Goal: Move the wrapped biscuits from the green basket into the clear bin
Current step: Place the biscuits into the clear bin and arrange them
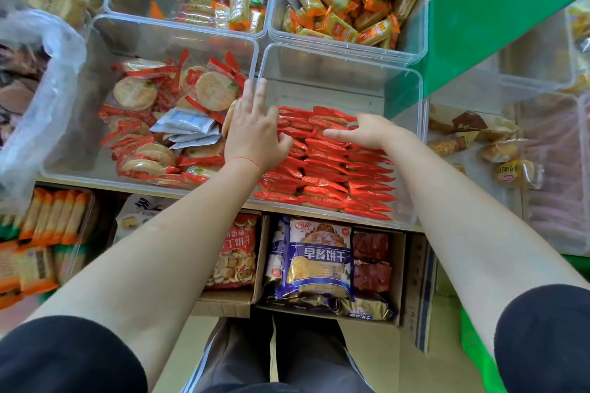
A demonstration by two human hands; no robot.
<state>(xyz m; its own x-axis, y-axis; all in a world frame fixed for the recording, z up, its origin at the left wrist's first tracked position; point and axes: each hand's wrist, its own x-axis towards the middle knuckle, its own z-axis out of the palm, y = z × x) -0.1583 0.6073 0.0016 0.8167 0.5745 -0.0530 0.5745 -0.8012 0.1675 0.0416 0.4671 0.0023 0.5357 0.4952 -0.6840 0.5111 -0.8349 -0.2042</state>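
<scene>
Red-wrapped biscuits [329, 169] stand packed in neat rows in the near half of a clear bin [412, 143] on the shelf in front of me. My left hand [255, 131] lies inside the bin at its left wall, fingers straight and pointing away, thumb touching the red packs. My right hand [367, 134] rests palm down on the far end of the rows, thumb pointing left, its fingertips hidden behind the knuckles. Neither hand plainly holds a pack. A green edge [475, 348], perhaps the green basket, shows at the lower right.
A clear bin of round red-wrapped crackers [153, 118] sits to the left, with bins of orange-wrapped snacks [344, 0] behind. A green carton [498, 3] stands at the back right. Cardboard boxes with snack bags [319, 265] fill the shelf below.
</scene>
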